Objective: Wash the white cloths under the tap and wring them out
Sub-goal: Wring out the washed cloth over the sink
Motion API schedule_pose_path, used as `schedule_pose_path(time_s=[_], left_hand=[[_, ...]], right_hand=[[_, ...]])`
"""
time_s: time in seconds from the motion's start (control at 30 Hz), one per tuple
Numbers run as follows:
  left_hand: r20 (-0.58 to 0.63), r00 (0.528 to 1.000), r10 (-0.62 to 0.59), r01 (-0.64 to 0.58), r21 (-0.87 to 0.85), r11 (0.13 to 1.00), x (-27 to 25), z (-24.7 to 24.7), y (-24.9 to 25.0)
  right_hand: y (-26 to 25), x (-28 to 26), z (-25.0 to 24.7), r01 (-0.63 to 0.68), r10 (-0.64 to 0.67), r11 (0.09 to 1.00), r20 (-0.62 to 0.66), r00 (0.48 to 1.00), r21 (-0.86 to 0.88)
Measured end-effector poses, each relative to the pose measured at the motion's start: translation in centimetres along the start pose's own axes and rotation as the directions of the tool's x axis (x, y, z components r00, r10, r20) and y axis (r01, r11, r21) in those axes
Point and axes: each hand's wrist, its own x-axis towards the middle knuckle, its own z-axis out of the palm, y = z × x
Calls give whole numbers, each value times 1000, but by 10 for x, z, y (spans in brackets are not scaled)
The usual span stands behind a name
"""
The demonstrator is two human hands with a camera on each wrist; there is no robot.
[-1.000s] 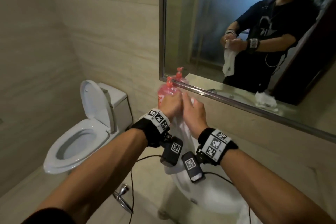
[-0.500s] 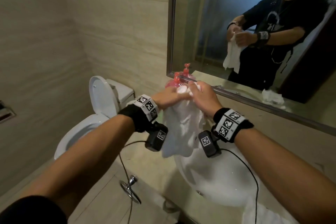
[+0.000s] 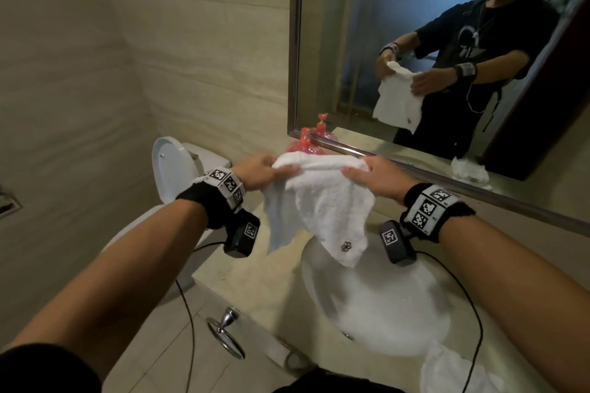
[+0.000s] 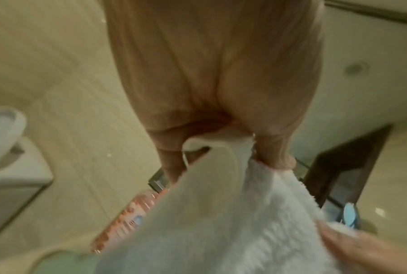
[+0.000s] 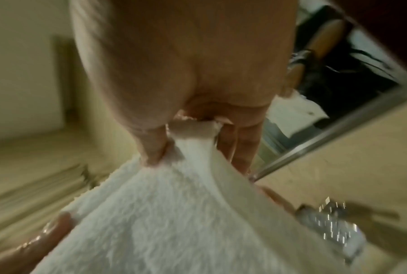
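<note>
White cloth (image 3: 322, 201) held spread above the sink (image 3: 383, 313), top edge pinched at 9 o'clock by the left hand (image 3: 255, 172), at 3 o'clock by the right hand (image 3: 376, 179), second cloth (image 3: 453, 373) lying at 5 o'clock

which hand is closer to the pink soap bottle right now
Left. The left hand grips the white cloth just in front of the pink soap bottle, almost beside it. The right hand holds the cloth's other end, farther right of the bottle.

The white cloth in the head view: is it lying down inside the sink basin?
No, both hands, left hand and right hand, hold the white cloth up above the sink.
</note>
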Motion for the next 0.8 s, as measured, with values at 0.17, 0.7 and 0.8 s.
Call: schedule_pose_path(time_s=[0.17, 0.7, 0.8], left_hand=[[-81, 994, -79, 22, -546, 837, 6, 30, 37], [81, 995, 58, -18, -424, 905, -14, 53, 61], [113, 992, 51, -81, 283, 956, -13, 36, 47]], right_hand=[[-37, -9, 52, 22, 118, 906, -302, 946, 422], [-47, -8, 39, -6, 140, 922, -318, 938, 388], [-37, -10, 27, 98, -58, 947, -139, 989, 305]])
